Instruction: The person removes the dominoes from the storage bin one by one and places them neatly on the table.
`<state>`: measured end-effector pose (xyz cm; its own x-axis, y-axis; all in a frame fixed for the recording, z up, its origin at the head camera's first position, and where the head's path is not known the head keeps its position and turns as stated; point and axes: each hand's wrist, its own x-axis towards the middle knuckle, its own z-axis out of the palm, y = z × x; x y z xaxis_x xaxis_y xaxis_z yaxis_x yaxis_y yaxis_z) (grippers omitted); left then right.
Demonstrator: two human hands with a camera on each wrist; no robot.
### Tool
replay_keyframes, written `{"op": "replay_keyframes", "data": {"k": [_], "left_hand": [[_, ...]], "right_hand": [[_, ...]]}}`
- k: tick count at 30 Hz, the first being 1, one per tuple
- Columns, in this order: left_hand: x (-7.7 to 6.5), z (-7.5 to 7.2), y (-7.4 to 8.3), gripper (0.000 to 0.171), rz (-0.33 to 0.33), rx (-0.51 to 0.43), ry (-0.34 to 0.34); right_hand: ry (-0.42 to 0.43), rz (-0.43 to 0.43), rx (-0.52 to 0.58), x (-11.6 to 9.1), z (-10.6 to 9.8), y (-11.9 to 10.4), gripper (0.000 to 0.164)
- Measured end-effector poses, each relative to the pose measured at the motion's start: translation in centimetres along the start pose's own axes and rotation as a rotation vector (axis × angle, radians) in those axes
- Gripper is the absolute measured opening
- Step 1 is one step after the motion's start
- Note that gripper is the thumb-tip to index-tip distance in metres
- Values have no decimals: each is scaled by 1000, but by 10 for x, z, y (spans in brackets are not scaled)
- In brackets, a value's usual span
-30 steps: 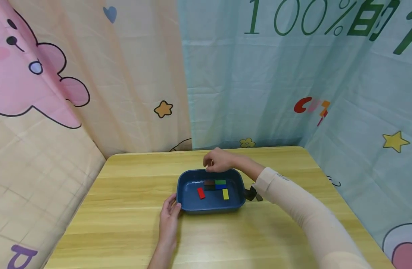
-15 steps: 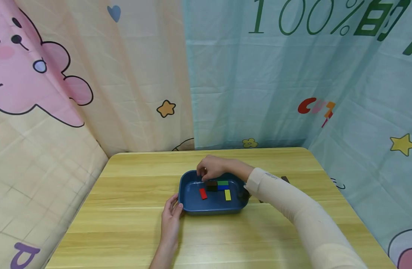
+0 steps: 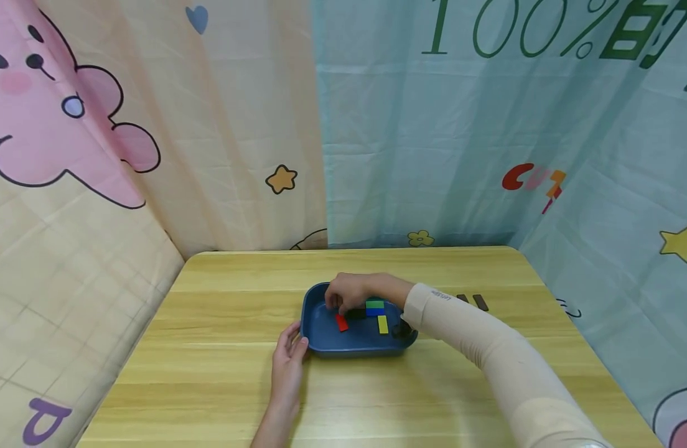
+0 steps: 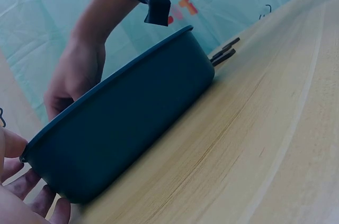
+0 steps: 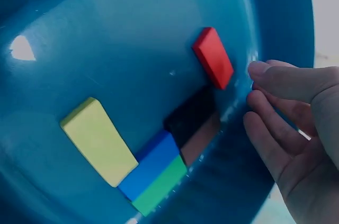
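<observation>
A blue rectangular basin sits on the table. My left hand grips its left end, thumb at the rim and fingers along the outer wall in the left wrist view. My right hand reaches over the back rim into the basin. Its fingers are loosely bent beside a red block, and I see nothing between them. A black block and a brown block lie side by side, next to a blue block and a green block. Apart from the red one lies a yellow block.
Two dark flat pieces, a right one and a left one, lie on the wooden table right of the basin. A black device is worn at the right wrist. Printed curtains hang behind the table.
My right hand has come down from above the back rim into the basin, toward the red block. The left hand keeps its hold on the basin. The head view has shifted slightly.
</observation>
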<state>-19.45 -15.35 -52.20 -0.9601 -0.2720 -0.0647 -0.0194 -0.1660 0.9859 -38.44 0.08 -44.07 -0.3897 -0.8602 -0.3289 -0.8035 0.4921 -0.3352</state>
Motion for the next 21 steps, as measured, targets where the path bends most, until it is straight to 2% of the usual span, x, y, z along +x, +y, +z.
{"op": "replay_keyframes", "data": {"k": [7,13,21], "left_hand": [[0,0,1,44,14,-5,-5],[1,0,0,44,12,-5,1],[-2,0,1,44,17,-17,-5]], "right_hand": [[-99,12,-5,7,13,-1,28],[-115,14,-8,10,16,-4,22],[-140,33,-72,12,15,-7,15]]}}
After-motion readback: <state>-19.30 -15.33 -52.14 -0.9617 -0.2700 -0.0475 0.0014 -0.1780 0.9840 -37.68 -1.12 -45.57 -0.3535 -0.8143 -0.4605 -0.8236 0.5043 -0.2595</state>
